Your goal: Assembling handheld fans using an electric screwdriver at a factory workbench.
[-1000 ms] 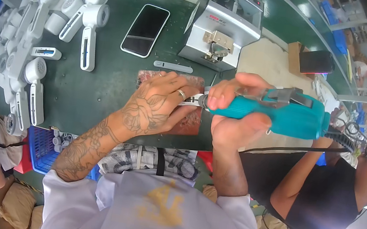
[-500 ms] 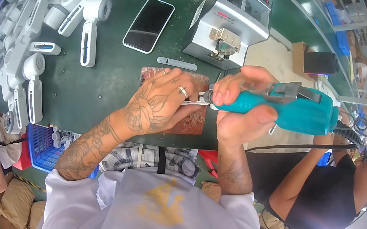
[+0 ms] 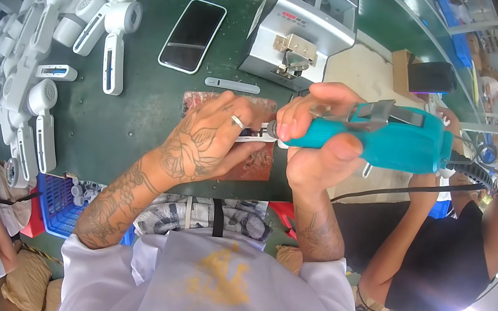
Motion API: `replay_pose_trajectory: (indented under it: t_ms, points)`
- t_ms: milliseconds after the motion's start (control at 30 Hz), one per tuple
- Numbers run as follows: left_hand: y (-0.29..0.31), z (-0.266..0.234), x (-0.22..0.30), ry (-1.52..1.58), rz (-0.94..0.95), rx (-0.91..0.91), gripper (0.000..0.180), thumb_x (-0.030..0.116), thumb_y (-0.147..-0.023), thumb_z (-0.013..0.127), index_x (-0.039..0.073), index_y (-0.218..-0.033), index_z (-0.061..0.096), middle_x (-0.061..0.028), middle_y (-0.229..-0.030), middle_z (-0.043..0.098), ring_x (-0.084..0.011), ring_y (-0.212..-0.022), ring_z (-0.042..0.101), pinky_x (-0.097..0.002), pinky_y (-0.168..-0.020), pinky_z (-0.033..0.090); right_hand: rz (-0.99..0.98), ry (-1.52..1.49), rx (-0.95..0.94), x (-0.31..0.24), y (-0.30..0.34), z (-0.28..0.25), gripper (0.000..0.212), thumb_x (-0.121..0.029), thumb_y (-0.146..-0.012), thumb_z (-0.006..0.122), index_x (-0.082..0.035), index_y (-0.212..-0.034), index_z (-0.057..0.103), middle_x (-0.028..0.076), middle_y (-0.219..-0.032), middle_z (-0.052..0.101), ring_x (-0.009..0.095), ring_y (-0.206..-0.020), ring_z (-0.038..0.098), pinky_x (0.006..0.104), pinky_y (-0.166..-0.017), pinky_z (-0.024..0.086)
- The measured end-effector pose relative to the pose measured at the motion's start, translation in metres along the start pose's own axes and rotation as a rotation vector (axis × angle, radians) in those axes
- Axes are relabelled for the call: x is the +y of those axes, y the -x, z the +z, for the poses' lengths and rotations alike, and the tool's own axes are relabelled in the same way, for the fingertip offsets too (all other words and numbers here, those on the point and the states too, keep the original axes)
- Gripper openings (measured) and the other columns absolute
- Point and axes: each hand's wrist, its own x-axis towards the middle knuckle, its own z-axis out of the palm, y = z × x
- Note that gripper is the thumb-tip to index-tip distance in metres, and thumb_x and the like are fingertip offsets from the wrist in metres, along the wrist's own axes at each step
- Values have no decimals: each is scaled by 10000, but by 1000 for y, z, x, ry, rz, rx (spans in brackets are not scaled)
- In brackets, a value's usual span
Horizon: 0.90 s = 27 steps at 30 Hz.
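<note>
My right hand (image 3: 310, 174) is wrapped round a teal electric screwdriver (image 3: 412, 142), held nearly level with its tip to the left. That tip meets the end of a small white plastic part (image 3: 260, 136), which my left hand (image 3: 202, 141) pinches between thumb and fingers. Most of the part is hidden under the left fingers, and whether a screw sits at the tip cannot be made out. Both hands work over a worn red pad (image 3: 258, 169) on the green bench (image 3: 127, 135).
White fan-like units (image 3: 114, 64) pile up at the left. Behind the pad are a grey flat strip (image 3: 232, 85), a phone (image 3: 193, 34) and a grey machine (image 3: 301, 39). A black cable (image 3: 387, 193) trails right, near a co-worker (image 3: 436, 259). A blue crate (image 3: 59, 206) stands below the bench.
The bench and its things appear shifted a little left in view, and my hands with the screwdriver likewise. Both grips look the same, with the tip still at the white part.
</note>
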Motion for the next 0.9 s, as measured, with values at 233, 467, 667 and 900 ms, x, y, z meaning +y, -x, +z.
replay_pose_trajectory:
  t_ms: [233,467,667,900]
  points:
    - [-6,-2,2,-103,22,-35,301,180,-844,751,58,-1106,667,-109,-1050,657,-312,-958,619,-423,-808,528,-9,88,15,-5,-5,-1,757,-617,-906,686,77,-1174,548,66,-704,603,165,-626,588,314,-577,484]
    - [-24,-23,-4,-58,-65,-152,253,213,-903,697,81,-1118,703,-83,-1045,646,-288,-1033,581,-443,-912,468,-114,187,220,-4,-56,-6,628,-645,-990,512,-20,-1019,570,72,-680,521,193,-560,510,343,-550,459]
    - [-17,-8,-10,-104,-17,-67,238,199,-923,673,117,-1141,719,-56,-1071,645,-270,-1039,563,-446,-943,441,-181,347,113,21,-88,-8,524,-494,-1025,575,30,-1015,562,78,-704,555,196,-594,556,333,-566,483]
    - [-22,-7,-7,-115,-17,-76,225,196,-936,654,119,-1133,730,-41,-1063,646,-271,-1003,562,-446,-957,450,-191,334,63,35,-83,-17,467,-451,-1030,589,12,-977,549,81,-700,552,188,-592,548,335,-559,480]
